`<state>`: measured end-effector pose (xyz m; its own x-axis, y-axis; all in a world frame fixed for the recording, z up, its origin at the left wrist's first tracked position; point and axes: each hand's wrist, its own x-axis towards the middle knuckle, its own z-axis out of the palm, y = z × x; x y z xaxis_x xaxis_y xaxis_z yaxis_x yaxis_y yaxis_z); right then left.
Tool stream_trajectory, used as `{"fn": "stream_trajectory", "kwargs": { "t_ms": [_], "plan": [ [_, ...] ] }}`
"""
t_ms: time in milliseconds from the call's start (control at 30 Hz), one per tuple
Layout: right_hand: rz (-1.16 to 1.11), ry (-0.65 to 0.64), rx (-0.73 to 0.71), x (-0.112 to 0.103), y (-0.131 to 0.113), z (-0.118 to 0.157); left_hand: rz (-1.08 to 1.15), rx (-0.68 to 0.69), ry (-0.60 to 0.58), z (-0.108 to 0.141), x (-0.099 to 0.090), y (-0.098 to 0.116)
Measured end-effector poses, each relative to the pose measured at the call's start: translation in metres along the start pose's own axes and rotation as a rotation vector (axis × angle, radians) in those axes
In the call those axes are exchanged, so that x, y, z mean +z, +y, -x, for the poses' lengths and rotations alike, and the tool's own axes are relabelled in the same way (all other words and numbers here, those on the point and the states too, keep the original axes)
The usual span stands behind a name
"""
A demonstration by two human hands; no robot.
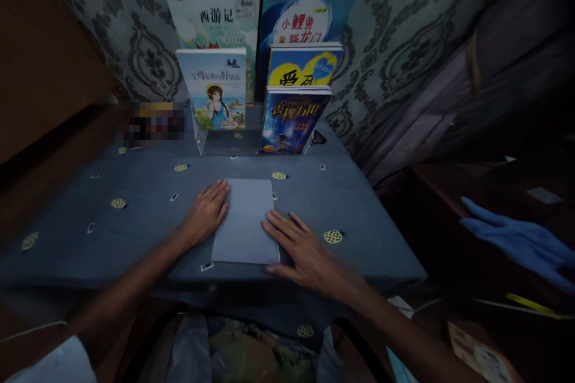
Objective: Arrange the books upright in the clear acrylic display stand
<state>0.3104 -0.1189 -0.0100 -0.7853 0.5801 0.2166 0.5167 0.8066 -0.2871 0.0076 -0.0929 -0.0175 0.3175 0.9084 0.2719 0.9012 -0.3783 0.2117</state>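
A plain grey-blue rectangular thing (246, 221), perhaps a notebook or book, lies flat on the cloth-covered table (148, 233). My left hand (207, 210) rests along its upper left edge, fingers stretched out and touching it. On its lower right side lies my right hand (299, 245), fingers spread, with the fingertips over the edge. Neither hand grips anything. Behind the grey-blue thing stands a clear book stand (233, 142) with upright books, among them a light blue book (218, 90) and a dark blue book (294, 119).
Taller books (211, 9) rise at the back, before a patterned curtain (153, 36). A blurred-out object (155, 122) sits at the table's back left. To the right are a blue glove-like shape (516, 239) and a dark red surface (431, 191). Books or papers (480, 353) lie low at right.
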Motion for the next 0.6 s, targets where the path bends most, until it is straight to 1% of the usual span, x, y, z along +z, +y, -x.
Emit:
{"fn": "stream_trajectory", "kwargs": {
  "t_ms": [100, 200, 300, 367, 433, 500, 533, 600],
  "plan": [
    [0.038, -0.004, -0.063, 0.005, -0.009, 0.018, 0.038, 0.035, 0.01, 0.015, -0.003, 0.007],
    [0.064, 0.06, -0.086, 0.011, -0.017, 0.023, 0.083, 0.055, 0.02, 0.031, -0.008, 0.018],
    [-0.011, 0.147, -0.148, 0.008, -0.024, 0.014, 0.156, 0.039, 0.018, 0.043, -0.014, 0.026],
    [-0.148, 0.178, -0.218, -0.002, -0.027, 0.003, 0.248, 0.016, 0.007, 0.046, -0.019, 0.026],
    [-0.316, 0.201, -0.263, -0.016, -0.027, -0.011, 0.385, -0.034, -0.017, 0.044, -0.025, 0.021],
    [-0.452, 0.251, -0.227, -0.031, -0.024, -0.027, 0.57, -0.121, -0.05, 0.039, -0.029, 0.015],
    [-0.494, 0.291, -0.177, -0.037, -0.022, -0.035, 0.667, -0.179, -0.047, 0.035, -0.03, 0.011],
    [-0.527, 0.401, -0.03, -0.043, -0.014, -0.053, 0.806, -0.295, 0.012, 0.025, -0.029, 0.008]
  ]
}}
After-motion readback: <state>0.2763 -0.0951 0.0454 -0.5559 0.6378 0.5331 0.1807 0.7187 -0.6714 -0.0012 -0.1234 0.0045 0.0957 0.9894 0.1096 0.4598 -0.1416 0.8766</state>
